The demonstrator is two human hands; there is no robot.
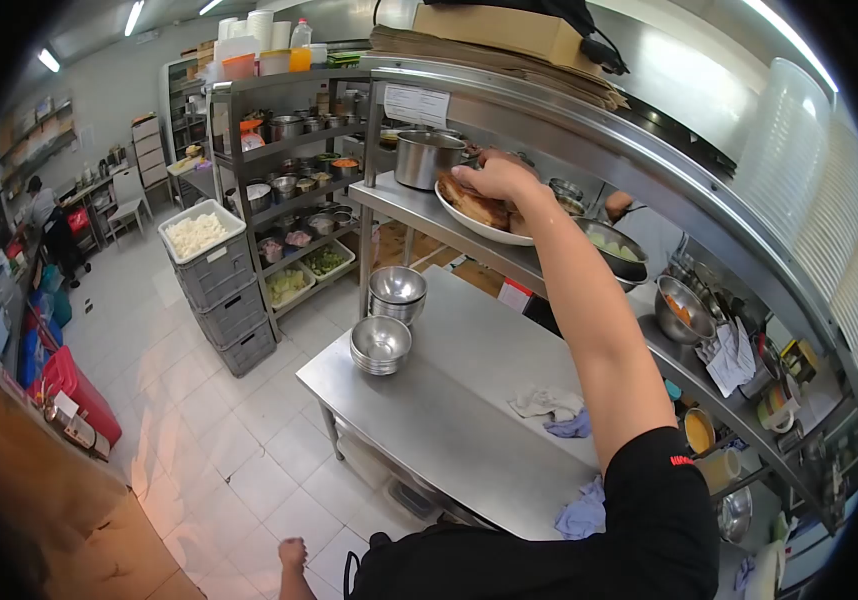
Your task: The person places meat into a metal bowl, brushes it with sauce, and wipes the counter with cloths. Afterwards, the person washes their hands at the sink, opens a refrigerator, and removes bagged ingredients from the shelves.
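Now at shelf (pixel 381 191) w/ R hand (pixel 499 178), over plate (pixel 462 219) of food (pixel 477 205), prob. set high to spare table (pixel 449 420); can't tell grip. Low w/ L hand (pixel 292 553): curled, seemingly empty.

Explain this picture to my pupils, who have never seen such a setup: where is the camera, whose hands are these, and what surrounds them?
There is no machine here: one person works with bare hands. The single picture comes from a camera worn on the head, looking forward and down.

The right hand reaches to a shelf, at a white dish of browned food, beside a metal pot. Whether it grips anything is hard to tell. The left hand is low, away from the steel table, too small to show if it holds something.

On that table stand two stacks of metal bowls, with crumpled cloths lying farther right.
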